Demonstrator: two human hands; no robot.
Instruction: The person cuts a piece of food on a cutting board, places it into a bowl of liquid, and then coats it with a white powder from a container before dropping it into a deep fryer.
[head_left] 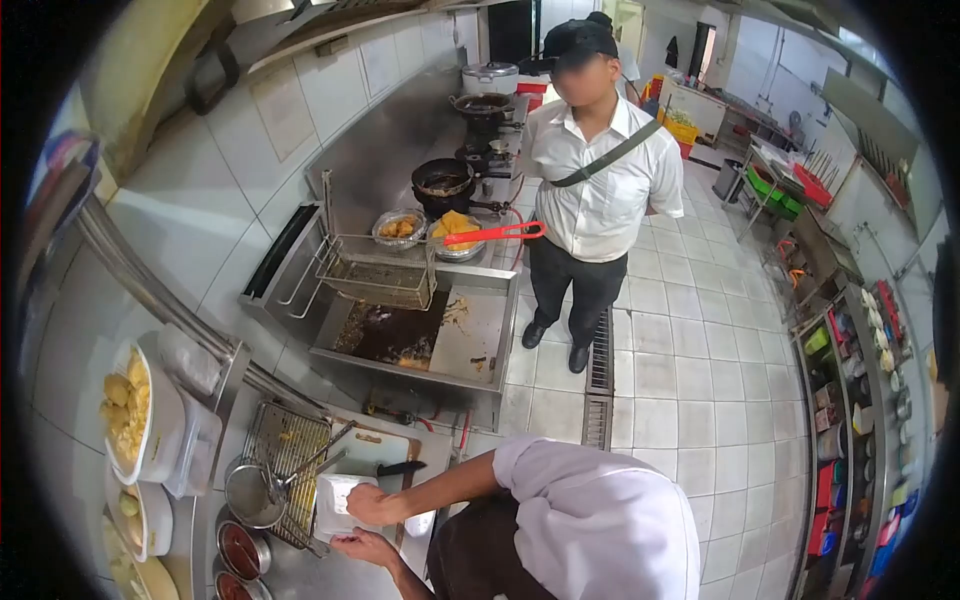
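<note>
At the lower middle, a small white open box (333,505) stands on the counter. My right hand (372,504) is bent over it with the fingers curled down at its inside. What the fingertips hold, if anything, is hidden. Just below the box's near edge, my left hand (366,547) is turned partly palm up, its fingers stretched toward the box. A dark-handled knife (400,467) lies on the cutting board (375,440) behind the box. To the left, a round strainer (254,496) and long-handled utensils rest on a wire rack (285,445).
A fryer (440,370) with a raised basket (380,283) and red handle stands beyond the counter. A person (598,150) in a white shirt faces me on the tiled floor. Food tubs (165,420) and sauce pots (242,550) are at left; shelves (850,420) line the right.
</note>
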